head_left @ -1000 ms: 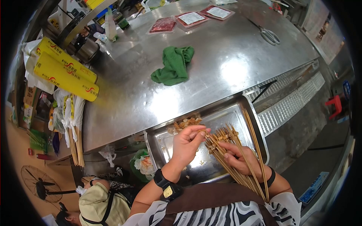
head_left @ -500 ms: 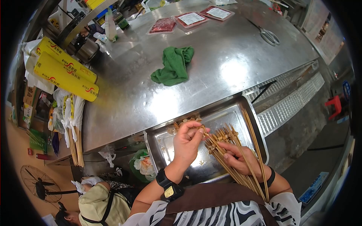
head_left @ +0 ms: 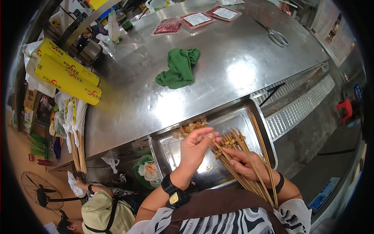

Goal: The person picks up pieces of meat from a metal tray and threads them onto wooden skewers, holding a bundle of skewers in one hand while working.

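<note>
My right hand is closed around a bamboo skewer, whose tip points up and left. At that tip, the thumb and forefinger of my left hand are pinched together; what lies between them is too small and covered to make out. A bunch of bamboo skewers with small brown food pieces near their tips rests in the metal tray, partly under my right hand. Beyond my left hand, a small heap of brown food pieces sits at the tray's far-left corner.
The tray adjoins a steel table. On the table are a green cloth, packed red meat, scissors and yellow film rolls. Wrapped skewers hang at left. A person is at lower left.
My left fingers have shifted slightly down and right at the skewer tip, showing more of the brown heap. My right hand barely moved. The other person's hand with a white cloth swung outward to the left.
</note>
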`<state>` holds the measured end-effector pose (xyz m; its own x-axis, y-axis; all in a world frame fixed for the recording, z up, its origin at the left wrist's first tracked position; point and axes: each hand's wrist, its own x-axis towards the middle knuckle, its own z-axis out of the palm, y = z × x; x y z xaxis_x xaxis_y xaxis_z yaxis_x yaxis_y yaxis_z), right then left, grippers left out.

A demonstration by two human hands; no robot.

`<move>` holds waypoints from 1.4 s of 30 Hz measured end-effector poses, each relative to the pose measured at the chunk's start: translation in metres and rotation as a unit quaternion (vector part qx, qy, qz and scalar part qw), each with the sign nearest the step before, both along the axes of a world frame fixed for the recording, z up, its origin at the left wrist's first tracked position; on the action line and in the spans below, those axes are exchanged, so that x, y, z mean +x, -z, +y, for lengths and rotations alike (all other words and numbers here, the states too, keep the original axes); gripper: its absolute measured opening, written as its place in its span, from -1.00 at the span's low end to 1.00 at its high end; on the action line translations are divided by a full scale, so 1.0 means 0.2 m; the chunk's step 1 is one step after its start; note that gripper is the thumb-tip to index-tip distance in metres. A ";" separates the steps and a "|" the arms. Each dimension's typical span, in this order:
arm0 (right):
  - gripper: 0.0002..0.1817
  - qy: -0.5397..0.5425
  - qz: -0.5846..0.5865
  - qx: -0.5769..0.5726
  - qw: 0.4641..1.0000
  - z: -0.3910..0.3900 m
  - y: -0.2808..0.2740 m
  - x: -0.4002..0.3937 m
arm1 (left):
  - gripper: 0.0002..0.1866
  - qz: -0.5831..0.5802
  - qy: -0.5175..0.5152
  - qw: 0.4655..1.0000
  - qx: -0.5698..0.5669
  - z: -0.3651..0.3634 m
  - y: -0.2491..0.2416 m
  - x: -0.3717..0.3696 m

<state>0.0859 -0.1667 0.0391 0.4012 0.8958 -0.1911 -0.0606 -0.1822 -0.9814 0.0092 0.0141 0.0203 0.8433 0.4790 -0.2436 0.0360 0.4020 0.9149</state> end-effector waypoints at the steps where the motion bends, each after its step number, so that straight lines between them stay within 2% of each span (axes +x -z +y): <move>1: -0.56 0.000 -0.001 -0.003 1.000 0.00 -0.02 0.00 | -0.83 -0.002 -0.007 1.000 -0.016 0.00 0.00 0.00; 7: -0.56 -0.001 -0.012 -0.012 1.000 0.00 -0.02 0.00 | -0.85 -0.015 -0.048 0.999 -0.017 0.01 0.04 0.01; 13: -0.56 0.007 -0.013 -0.006 1.000 0.00 -0.01 0.00 | -0.83 -0.051 -0.029 0.998 0.014 -0.01 0.06 0.01; 20: -0.56 0.014 -0.027 0.005 1.000 0.00 0.02 0.00 | -0.82 -0.036 -0.027 0.999 0.021 -0.03 0.02 0.01; 29: -0.57 0.030 -0.016 0.023 0.999 -0.01 0.04 -0.01 | -0.82 -0.108 -0.044 0.993 0.034 -0.07 0.05 0.00; 35: -0.57 0.039 -0.027 0.033 0.998 -0.01 0.04 -0.01 | -0.83 -0.122 -0.036 0.984 0.128 -0.09 0.07 -0.01; 37: -0.57 0.041 -0.023 0.031 0.998 -0.01 0.06 -0.01 | -0.86 -0.093 -0.039 0.956 0.274 -0.09 0.09 -0.02; 38: -0.57 0.043 -0.018 0.029 0.998 -0.01 0.07 -0.01 | -0.86 -0.093 -0.038 0.956 0.275 -0.09 0.08 -0.02; 40: -0.56 0.042 -0.018 0.021 0.999 -0.01 0.06 -0.01 | -0.88 -0.088 -0.051 0.917 0.385 -0.10 0.06 -0.02; 42: -0.56 0.041 -0.017 0.013 0.999 -0.01 0.05 0.00 | -0.89 -0.099 -0.050 0.911 0.396 -0.12 0.06 -0.02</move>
